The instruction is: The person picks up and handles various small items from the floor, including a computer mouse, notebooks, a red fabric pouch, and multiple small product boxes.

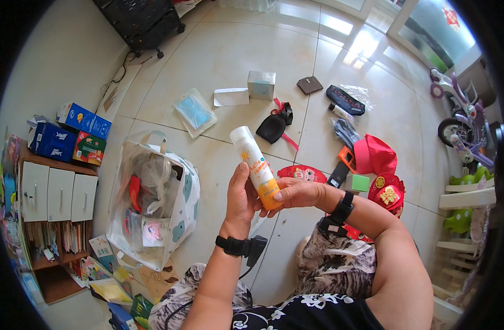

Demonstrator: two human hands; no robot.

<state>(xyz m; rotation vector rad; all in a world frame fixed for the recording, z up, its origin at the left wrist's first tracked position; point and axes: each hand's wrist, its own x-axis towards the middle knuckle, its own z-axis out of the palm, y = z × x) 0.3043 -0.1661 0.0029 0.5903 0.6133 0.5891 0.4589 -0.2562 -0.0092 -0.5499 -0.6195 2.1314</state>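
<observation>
Both hands are closed around one white-and-orange bottle (255, 165), held tilted over the middle of the tiled floor (177, 63), its white cap end pointing up and away from the person. The left hand (242, 192) has its thumb laid along the bottle's left side, its other fingers largely hidden behind; the right hand (297, 192) grips the lower, orange end, thumb pressed on the front and fingers curled beneath. Beyond the cap lie a clear packet of blue masks (194, 111), a white paper piece (230, 97), a silvery box (261, 85) and a black cup-shaped item (272, 127) with red ribbon. Farther right are a brown wallet (310, 84) and a dark pouch (345, 100). A red cap (377, 155), a green-topped cube (360, 182) and a red-and-gold ornament (388, 196) crowd close to the right forearm, while the right hand partly blocks a red decorated piece (304, 173). An open, filled bag (187, 212) stands left of the hands, between them and a cabinet (59, 190) near the floor's left edge; a purple child's bike (465, 118) stands near the right edge.
</observation>
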